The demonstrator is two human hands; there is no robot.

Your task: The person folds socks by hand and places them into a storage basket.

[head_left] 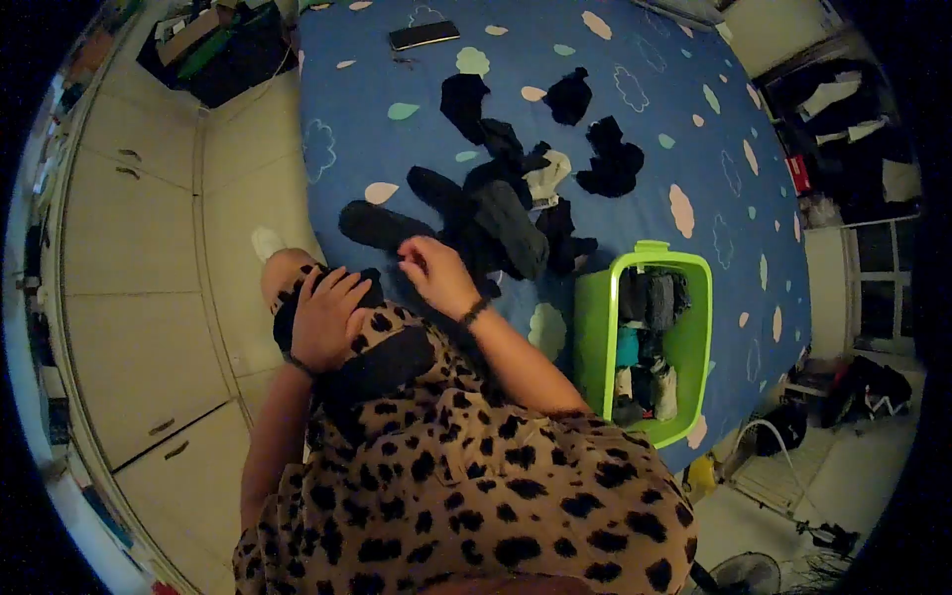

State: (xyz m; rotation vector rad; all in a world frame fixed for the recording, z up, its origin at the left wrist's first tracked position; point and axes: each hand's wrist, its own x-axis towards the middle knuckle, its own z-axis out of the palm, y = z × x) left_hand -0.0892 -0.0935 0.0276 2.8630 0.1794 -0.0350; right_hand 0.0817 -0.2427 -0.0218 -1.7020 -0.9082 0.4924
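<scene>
Left of lime-green bin (593, 337): resting open left hand (332, 319) on dark cloth (373, 291); curling right hand (443, 281) beside charcoal sock (375, 226), can't tell if gripping.

Toward 9 o'clock, the left hand (330, 319) hides part of the dark cloth (370, 289) beneath it, while just off centre toward 10 the curled fingertips of the right hand (441, 280) blur, and whether they touch the long dark sock (382, 227) cannot be told. At 12 o'clock the heaped socks (511, 228) hide one another's ends, and in the green bin (645, 247), between 3 and 4, upper pieces cover whatever lies beneath. A speck (403, 61) below the phone (424, 36), between 11 and 12, is too small to name; the bottom edge crops the spotted clothing (476, 496) at 6.
</scene>
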